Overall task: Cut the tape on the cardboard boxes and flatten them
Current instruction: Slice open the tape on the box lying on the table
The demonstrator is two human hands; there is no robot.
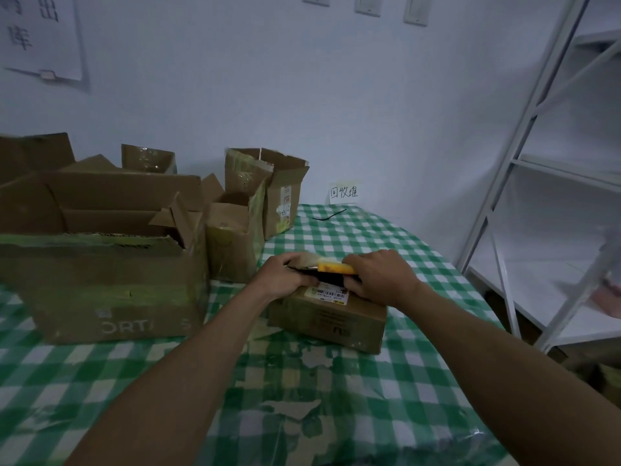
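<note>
While left hand [285, 275] and right hand [379, 277] clutch yellow cutter [336, 267] (likely) over small box [329, 321]: keep blade shallow, trace tape seam.

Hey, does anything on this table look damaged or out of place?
Yes. The green checked tablecloth is worn: pale patches where the print seems peeled lie just in front of the small box under the utility knife. A thin black strip also lies loose near the far edge.
</note>
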